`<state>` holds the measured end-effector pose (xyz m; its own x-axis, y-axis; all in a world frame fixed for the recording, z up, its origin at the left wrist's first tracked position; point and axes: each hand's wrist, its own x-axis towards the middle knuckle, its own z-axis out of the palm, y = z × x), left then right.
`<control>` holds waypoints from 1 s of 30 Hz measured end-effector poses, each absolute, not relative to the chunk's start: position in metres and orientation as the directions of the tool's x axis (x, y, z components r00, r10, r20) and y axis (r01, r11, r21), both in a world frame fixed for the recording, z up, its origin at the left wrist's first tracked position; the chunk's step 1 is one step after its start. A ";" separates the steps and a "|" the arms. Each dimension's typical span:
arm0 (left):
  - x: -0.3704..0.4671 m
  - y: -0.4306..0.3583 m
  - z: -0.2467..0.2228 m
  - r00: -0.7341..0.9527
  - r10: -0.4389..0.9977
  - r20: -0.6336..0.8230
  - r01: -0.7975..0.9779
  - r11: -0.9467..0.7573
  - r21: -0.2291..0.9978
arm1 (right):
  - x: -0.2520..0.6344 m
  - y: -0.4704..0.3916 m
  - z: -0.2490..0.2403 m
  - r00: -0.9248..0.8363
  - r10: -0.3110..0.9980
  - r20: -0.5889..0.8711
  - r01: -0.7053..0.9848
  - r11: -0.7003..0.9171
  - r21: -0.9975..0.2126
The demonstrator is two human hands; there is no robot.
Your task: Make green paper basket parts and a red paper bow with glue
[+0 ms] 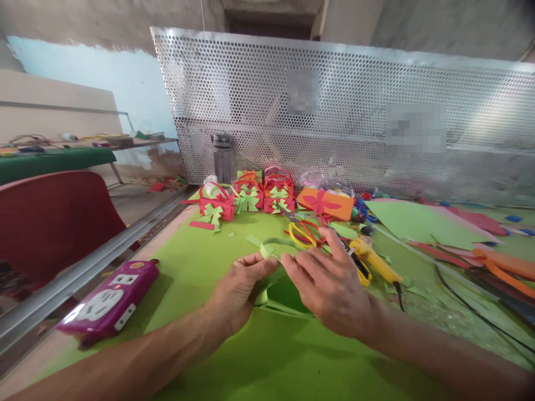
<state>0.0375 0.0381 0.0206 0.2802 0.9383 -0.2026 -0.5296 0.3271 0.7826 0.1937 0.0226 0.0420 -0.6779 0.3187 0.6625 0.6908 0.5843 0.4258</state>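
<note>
My left hand (238,287) is closed, its thumb and fingers pinching a light green paper strip (264,250) that curves in a loop. From the other side my right hand (334,287) presses its fingertips to the same strip, with one finger raised. Beneath both hands is a small green paper box (288,295), open at the top and partly covered by my right hand. Whether the strip is joined to the box cannot be made out. Just beyond my right hand lie yellow-handled scissors (303,234) and a yellow glue gun (378,262).
Several red and green paper bags with bows (248,197) stand at the back, beside an orange box (326,204) and a dark bottle (222,159). A purple power strip (111,301) lies left. Green sheets (422,223) and a black cord (468,309) are right. A perforated metal panel (259,83) rises behind.
</note>
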 end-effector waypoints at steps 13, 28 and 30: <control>0.040 0.034 0.021 0.315 0.928 -0.197 -0.532 0.344 0.774 | 0.191 0.031 0.044 -0.407 0.592 0.696 0.757 0.644 -0.105; 0.032 0.039 0.018 0.252 0.948 -0.196 -0.509 0.301 0.806 | 0.174 0.046 0.057 -0.522 0.632 0.573 0.792 0.609 0.050; 0.031 0.040 0.017 0.247 0.949 -0.195 -0.510 0.298 0.807 | 0.173 0.047 0.056 -0.530 0.632 0.565 0.799 0.596 0.083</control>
